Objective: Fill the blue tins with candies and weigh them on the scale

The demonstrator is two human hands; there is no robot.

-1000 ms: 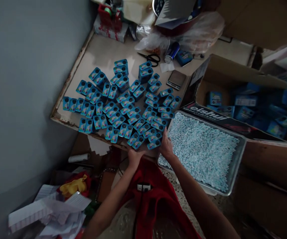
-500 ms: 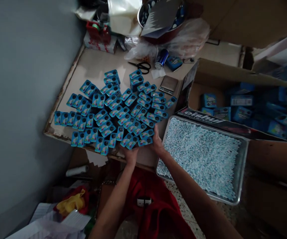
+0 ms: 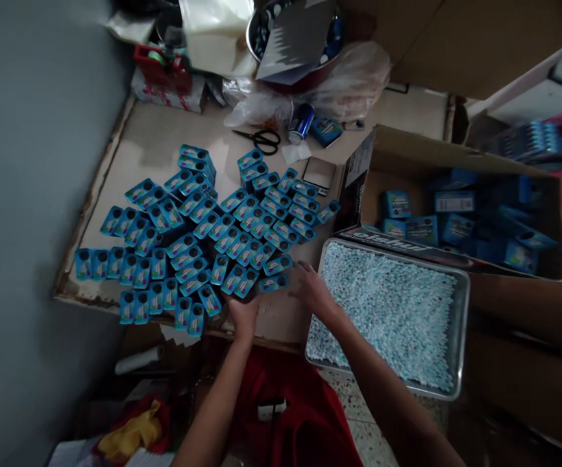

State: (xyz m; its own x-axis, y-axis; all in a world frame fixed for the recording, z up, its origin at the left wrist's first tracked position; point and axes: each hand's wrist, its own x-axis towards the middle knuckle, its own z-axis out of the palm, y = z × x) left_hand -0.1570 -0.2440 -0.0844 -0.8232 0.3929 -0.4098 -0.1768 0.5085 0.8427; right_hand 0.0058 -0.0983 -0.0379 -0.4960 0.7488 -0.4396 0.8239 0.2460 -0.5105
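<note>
Small blue boxes (image 3: 236, 245), each with a dark round hole on top, stand in tight, uneven rows across the table. My left hand (image 3: 243, 316) touches the near side of the boxes at the front edge, thumb out to the right; its other fingers are partly hidden against them. Just right of the group, my right hand (image 3: 314, 288) hovers over the tabletop with fingers apart and nothing in them. It is nearest to the end box (image 3: 274, 283), with a small gap between. Beside my right forearm lies a metal tray (image 3: 462, 337) of small white and pale-blue pieces (image 3: 388, 311).
A cardboard box (image 3: 461, 259) holding more blue cartons stands behind the tray. Farther back are a small scale (image 3: 318, 174), black scissors (image 3: 264, 140), a blue can (image 3: 301, 123), a red tape dispenser (image 3: 164, 68) and a plastic bag (image 3: 354, 78). A wall (image 3: 28, 194) rises on the left.
My right hand has come away from the boxes' right side, and its fingers have spread. My left hand stays against the front boxes. The whole view has shifted somewhat.
</note>
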